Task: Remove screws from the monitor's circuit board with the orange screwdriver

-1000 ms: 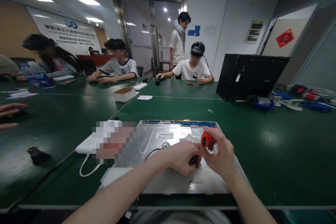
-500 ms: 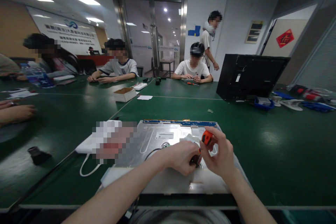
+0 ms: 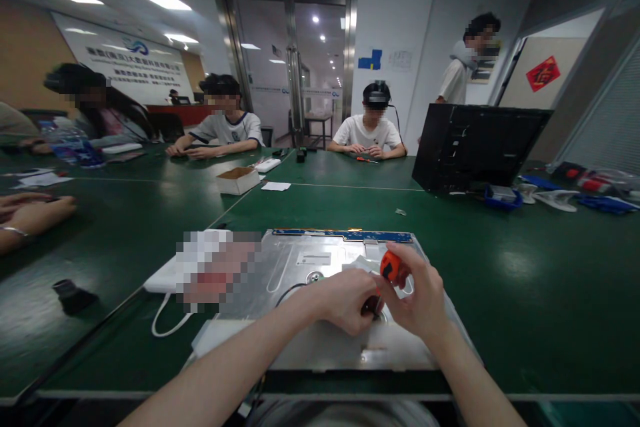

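Note:
A flat silver metal display panel [image 3: 249, 295] lies on the table in front of me, with a narrow blue circuit board [image 3: 320, 235] along its far edge. Pinched in the fingers of my right hand [image 3: 424, 293] is the orange-and-black handle of a screwdriver [image 3: 390, 265], tilted above the panel's right half. My left hand [image 3: 350, 300] is closed low over the panel, right by the screwdriver's lower end. Something dark shows inside its curled fingers, too hidden to name. The screwdriver's tip is also hidden.
Left of the panel lies a white power bank [image 3: 165, 275] with a white cable, partly blurred out. Beyond are a small open box [image 3: 238, 181] and a black monitor [image 3: 480, 147]. A co-worker's hands [image 3: 37, 213] rest at the left; other people sit across the green table [image 3: 540, 280].
The screwdriver handle has turned and shifted slightly in my right fingers; my left hand stays put. A standing person has walked rightward behind the monitor. The co-worker's hands at left have moved further in.

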Demonstrator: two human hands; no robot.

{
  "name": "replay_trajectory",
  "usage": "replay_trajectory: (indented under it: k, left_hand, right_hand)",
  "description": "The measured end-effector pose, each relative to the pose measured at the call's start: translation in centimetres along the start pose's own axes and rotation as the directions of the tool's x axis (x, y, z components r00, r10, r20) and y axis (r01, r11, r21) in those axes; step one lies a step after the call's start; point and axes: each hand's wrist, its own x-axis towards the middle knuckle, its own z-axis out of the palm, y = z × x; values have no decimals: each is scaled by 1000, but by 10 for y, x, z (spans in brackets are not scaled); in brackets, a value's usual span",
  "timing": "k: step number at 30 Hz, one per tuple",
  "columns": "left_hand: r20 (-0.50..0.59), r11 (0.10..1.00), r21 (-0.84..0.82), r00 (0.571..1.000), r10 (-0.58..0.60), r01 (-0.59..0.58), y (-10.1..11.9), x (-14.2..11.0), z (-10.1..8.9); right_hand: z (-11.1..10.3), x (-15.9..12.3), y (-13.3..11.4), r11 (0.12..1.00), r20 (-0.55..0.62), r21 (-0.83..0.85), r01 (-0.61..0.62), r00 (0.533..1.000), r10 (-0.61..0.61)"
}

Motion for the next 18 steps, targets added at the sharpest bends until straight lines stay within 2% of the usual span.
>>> replay_trajectory:
  k: [8, 18]
  left_hand:
    - [26, 1000, -18, 1000, -13, 13, 2, 1, -4]
    - [4, 999, 28, 1000, -30, 30, -2, 1, 4]
  right_hand:
    - [-2, -2, 0, 999, 33, 24, -26, 999, 25]
    - [2, -5, 3, 998, 15, 14, -57, 998, 57]
